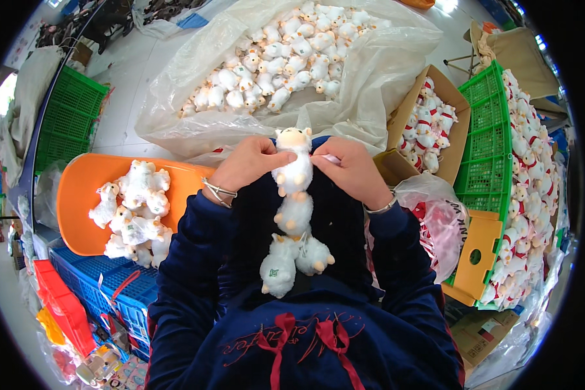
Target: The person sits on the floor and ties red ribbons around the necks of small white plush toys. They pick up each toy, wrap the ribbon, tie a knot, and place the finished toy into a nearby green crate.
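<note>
Clearly, your far left begins with a green crate [71, 117], and nearer to you an orange tub [78, 211] holds a loose heap of white plush toys [140, 188], just beyond a blue crate [133, 296].

Next comes your left hand [244, 166]: its thumb presses across the neck of a single white toy [294, 172], gripping it from the left. That toy is right in front of you, between your two hands and over your lap. Its long axis runs away from your body, head at the far end, feet towards you. Your left fingers are the nearer ones, already on it; more white toys [295, 214] lie on your lap in a short line below its feet.

Ahead, past its head, a translucent plastic sheet [169, 114] carries a wide pile of the same kind.

To the toy's right, your right hand [354, 170] has its fingers pinched together at the neck's edge, closed on a small pale piece [331, 158] that you cannot make out well. Whether those fingertips also touch the fur is unclear.

Farther right, a cardboard box [461, 156] holds toys with red neckbands [429, 127], and beyond it stands another green crate [484, 140].
</note>
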{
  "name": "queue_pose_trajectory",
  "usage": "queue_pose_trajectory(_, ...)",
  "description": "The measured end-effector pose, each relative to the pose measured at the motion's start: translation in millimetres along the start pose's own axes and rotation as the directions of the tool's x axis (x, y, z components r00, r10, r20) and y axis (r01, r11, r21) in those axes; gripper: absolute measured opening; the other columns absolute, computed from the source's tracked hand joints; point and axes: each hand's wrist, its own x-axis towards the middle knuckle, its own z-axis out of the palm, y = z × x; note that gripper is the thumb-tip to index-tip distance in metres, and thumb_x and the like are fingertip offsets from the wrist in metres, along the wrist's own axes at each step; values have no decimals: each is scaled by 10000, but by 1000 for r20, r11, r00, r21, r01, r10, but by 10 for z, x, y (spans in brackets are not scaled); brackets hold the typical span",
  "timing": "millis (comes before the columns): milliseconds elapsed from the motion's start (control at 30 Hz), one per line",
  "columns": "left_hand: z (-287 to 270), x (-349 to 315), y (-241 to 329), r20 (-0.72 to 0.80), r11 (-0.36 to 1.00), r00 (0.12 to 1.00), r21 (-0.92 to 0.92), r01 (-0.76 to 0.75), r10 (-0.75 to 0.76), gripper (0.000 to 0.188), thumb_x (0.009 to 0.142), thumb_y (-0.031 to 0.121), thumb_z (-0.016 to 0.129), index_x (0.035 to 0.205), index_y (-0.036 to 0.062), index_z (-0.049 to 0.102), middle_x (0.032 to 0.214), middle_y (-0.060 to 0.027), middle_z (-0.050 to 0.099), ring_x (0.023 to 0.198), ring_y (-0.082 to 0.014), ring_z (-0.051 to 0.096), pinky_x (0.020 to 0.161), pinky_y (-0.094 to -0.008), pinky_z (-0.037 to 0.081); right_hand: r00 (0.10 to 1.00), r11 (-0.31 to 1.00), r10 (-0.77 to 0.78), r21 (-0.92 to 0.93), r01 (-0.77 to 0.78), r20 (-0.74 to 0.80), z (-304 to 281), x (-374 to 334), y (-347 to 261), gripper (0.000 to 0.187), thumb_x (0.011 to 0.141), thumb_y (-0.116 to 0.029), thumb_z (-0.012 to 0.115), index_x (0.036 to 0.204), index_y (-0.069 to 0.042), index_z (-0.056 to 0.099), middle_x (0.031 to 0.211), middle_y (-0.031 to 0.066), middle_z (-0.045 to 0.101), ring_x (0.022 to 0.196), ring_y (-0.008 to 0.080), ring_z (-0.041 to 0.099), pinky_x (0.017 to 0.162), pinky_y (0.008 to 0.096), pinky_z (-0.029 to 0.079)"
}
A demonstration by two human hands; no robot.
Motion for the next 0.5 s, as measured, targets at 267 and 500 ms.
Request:
queue_pose_trajectory(267, -211, -37, 112, 140, 993, 987, -102, -64, 78, 304, 843, 257, 756, 871, -41, 704, 735, -13, 623, 715, -92, 543, 634, -287, 451, 995, 996, 27, 88, -18, -101, 178, 80, -106, 136, 885, -129, 714, 934, -3, 703, 842, 105, 649, 724, 230, 607, 670, 337, 467)
queue_pose_trajectory(500, -295, 62, 147, 195, 980, 972, 122, -159, 133, 222, 832, 159, 708, 934, -38, 710, 737, -73, 675, 695, -123, 586, 645, -300, 480, 997, 998, 33, 58, -28, -72, 177, 142, -100, 107, 883, -101, 717, 943, -15, 697, 856, 83, 601, 744, 205, 569, 682, 320, 455)
